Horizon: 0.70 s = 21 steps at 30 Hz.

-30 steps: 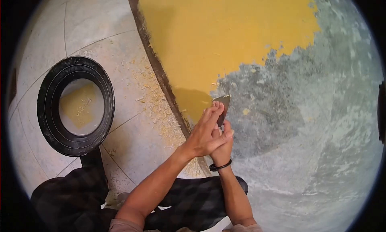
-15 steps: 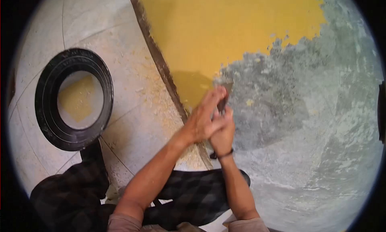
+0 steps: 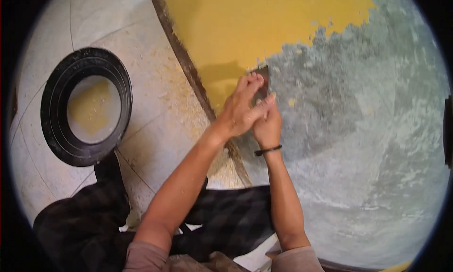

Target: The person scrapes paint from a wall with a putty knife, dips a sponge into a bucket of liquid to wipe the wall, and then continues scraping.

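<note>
A paint scraper (image 3: 265,75) with a flat metal blade meets the boundary between yellow paint (image 3: 264,27) and bare grey wall (image 3: 330,97). My right hand (image 3: 269,126), a dark band on its wrist, is closed round the scraper's handle, most of which is hidden. From the left, my left hand (image 3: 238,109) presses its fingertips onto the blade, its thumb reaching over toward my right hand. The paint's lower edge is ragged, with small yellow flecks left on the grey.
A black round tub (image 3: 125,109) with a pale bottom and yellow patch stands at left on the tiled floor (image 3: 141,41). Yellow paint chips (image 3: 181,100) lie along the brown strip (image 3: 188,76) at the wall's base. My dark-trousered legs are below.
Both hands and the scraper have moved up the wall together, away from my body. The view has shifted slightly.
</note>
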Available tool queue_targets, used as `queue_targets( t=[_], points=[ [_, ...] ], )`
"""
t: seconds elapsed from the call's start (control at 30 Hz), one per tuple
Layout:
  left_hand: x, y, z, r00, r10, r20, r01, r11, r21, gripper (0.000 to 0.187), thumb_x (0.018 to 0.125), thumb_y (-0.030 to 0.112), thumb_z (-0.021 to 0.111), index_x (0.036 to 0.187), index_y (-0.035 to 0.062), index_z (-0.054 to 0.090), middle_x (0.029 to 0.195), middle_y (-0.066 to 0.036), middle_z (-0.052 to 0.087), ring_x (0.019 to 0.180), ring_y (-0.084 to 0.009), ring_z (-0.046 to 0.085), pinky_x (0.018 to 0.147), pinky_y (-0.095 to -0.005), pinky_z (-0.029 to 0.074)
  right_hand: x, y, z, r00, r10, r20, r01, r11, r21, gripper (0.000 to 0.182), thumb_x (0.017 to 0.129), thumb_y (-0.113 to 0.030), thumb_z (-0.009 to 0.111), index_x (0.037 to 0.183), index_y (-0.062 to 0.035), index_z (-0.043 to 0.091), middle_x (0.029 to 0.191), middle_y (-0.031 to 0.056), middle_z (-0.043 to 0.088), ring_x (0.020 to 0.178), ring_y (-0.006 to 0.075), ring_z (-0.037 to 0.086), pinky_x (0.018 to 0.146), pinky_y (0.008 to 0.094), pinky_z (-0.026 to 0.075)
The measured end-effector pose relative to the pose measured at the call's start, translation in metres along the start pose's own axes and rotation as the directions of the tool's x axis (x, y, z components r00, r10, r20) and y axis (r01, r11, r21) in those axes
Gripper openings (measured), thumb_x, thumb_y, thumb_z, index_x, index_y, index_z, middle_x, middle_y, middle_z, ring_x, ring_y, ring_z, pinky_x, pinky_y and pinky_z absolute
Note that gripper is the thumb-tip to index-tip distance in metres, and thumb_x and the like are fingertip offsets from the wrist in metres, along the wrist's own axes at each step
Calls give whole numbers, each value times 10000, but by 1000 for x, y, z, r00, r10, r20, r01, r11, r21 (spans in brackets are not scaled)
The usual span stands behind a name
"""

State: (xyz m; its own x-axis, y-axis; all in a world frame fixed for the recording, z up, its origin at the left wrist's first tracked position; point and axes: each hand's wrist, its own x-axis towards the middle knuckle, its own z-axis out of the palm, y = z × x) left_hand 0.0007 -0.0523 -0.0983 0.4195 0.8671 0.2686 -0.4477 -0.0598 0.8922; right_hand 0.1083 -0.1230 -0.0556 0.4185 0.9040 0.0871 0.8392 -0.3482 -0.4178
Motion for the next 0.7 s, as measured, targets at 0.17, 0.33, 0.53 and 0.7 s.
queue_targets(
  t=[0.17,0.33,0.53,0.7],
  points=[
    [-22,-17,10,1000,12,-17,-12,999,30,611,930,335,497,1362,-77,366,1418,-242,345,1375,-359,285,1118,-402,225,-16,-15,11,989,-131,-68,138,984,112,220,911,-185,528,1067,-34,497,875,274,608,861,472,598,677,448,476],
    [-8,-16,12,997,52,-64,-48,997,61,677,918,401,505,1359,-92,364,1383,-256,382,1355,-355,312,1110,-392,241,14,9,30,970,-220,-107,241,931,275,163,914,-189,523,970,-36,510,838,243,613,799,410,626,685,414,480],
    [1,-10,-9,998,9,-67,-6,999,47,658,945,412,465,1351,-98,370,1355,-244,415,1310,-348,365,1090,-377,274,20,-26,33,990,-108,-93,122,980,158,208,924,-193,515,1056,-35,547,939,267,629,917,442,612,740,443,482],
    [-12,-10,12,998,56,2,-56,996,63,670,947,426,455,1358,-96,364,1390,-247,386,1349,-343,321,1107,-373,251,-13,-29,5,990,-80,-113,110,952,287,228,927,-194,495,1084,-33,536,960,272,626,930,450,607,746,457,482]
  ],
)
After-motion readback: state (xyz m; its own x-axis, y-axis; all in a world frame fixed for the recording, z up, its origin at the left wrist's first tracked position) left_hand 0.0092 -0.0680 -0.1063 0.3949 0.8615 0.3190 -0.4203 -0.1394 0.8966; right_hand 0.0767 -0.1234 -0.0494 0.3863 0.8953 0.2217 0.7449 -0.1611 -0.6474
